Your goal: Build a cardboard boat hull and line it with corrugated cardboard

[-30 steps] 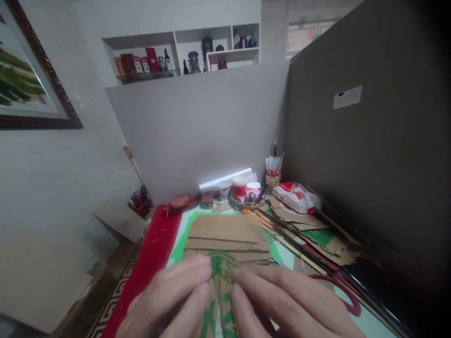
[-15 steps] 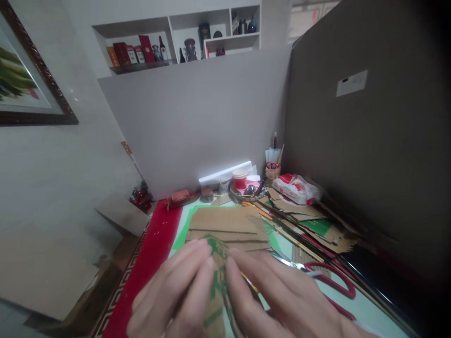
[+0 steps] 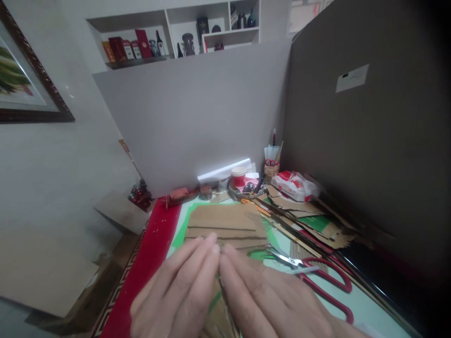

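Observation:
My left hand and my right hand meet at the fingertips, low in the middle of the view. Between them they pinch a piece of cardboard with green print; most of it is hidden behind the fingers. Both hands are closed on it. Just beyond the fingertips lies a flat brown cardboard sheet with dark strips across it, on a green mat. Red-handled scissors rest beside my right hand, blades partly apart.
Cardboard scraps and long thin sticks lie along the right side. At the back stand a red and white cup, a pen holder and a wipes packet. Grey panels enclose the table; a red cloth covers its left edge.
My hands have come closer together, the fingertips now nearly touching and covering more of the printed cardboard. More of the scissors shows beside my right hand.

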`<act>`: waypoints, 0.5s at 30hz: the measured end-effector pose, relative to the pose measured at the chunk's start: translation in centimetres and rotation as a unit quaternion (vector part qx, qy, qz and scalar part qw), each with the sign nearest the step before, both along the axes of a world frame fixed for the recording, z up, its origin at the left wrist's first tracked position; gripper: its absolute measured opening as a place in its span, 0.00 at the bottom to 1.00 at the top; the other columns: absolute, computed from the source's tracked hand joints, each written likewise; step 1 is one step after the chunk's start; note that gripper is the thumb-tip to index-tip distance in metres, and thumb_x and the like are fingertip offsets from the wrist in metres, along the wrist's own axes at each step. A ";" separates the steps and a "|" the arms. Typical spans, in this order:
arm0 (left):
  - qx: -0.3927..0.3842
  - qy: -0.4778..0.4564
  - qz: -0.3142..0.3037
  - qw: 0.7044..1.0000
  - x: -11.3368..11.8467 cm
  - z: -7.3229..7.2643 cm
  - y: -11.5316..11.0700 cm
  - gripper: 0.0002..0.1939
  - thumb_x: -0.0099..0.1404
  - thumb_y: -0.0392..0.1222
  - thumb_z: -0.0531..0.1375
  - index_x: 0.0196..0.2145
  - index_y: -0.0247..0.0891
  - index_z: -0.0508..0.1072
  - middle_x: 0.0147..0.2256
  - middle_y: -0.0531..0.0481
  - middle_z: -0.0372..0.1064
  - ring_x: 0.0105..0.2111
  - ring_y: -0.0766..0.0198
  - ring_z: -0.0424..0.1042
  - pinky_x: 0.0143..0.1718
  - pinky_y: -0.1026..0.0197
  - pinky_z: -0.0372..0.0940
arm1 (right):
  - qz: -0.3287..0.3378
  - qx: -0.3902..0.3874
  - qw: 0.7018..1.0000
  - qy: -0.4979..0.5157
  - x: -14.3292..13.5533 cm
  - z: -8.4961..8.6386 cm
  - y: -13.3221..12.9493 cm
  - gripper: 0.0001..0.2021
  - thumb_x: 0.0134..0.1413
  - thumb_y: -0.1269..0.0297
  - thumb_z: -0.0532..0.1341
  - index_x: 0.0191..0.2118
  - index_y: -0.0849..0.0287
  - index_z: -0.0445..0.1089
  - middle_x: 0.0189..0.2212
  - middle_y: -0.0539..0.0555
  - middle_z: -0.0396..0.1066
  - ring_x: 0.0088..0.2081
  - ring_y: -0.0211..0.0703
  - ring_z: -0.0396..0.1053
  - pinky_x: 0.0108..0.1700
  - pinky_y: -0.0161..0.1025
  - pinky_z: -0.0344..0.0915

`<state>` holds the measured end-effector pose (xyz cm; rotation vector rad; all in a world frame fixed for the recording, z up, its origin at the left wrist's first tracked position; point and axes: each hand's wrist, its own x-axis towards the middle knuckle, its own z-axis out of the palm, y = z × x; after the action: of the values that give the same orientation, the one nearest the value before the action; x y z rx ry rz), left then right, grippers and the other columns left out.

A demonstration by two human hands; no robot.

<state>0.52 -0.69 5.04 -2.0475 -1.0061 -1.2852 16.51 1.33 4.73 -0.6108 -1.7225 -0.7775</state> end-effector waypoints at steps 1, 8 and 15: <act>0.000 0.009 0.004 1.000 0.1 0.0 0.0 0.22 0.73 0.39 0.47 0.62 0.46 0.66 0.49 0.53 0.78 0.50 0.61 0.74 0.51 0.61 0.65 | -0.010 0.014 1.000 0.002 -0.2 0.0 0.0 0.18 0.61 0.77 0.48 0.42 0.63 0.76 0.37 0.57 0.82 0.39 0.45 0.81 0.35 0.32 0.77; 0.000 0.042 0.001 0.999 0.0 -0.2 -0.2 0.17 0.70 0.30 0.50 0.50 0.34 0.75 0.48 0.45 0.76 0.50 0.60 0.72 0.53 0.60 0.64 | -0.030 0.051 0.998 0.014 -1.0 -0.3 0.3 0.21 0.60 0.80 0.46 0.37 0.62 0.78 0.33 0.54 0.83 0.37 0.42 0.81 0.37 0.30 0.77; 0.006 0.079 -0.001 0.997 -1.2 0.3 -0.1 0.17 0.69 0.28 0.53 0.52 0.33 0.74 0.51 0.43 0.73 0.53 0.60 0.69 0.56 0.62 0.62 | 0.015 0.047 0.994 -0.097 1.8 2.2 -0.9 0.15 0.66 0.77 0.55 0.37 0.61 0.79 0.34 0.49 0.83 0.35 0.38 0.81 0.32 0.25 0.74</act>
<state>-0.72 -0.82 5.31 -2.1047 -0.9229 -1.1084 18.33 0.44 6.93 -0.4563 -1.8564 -0.9151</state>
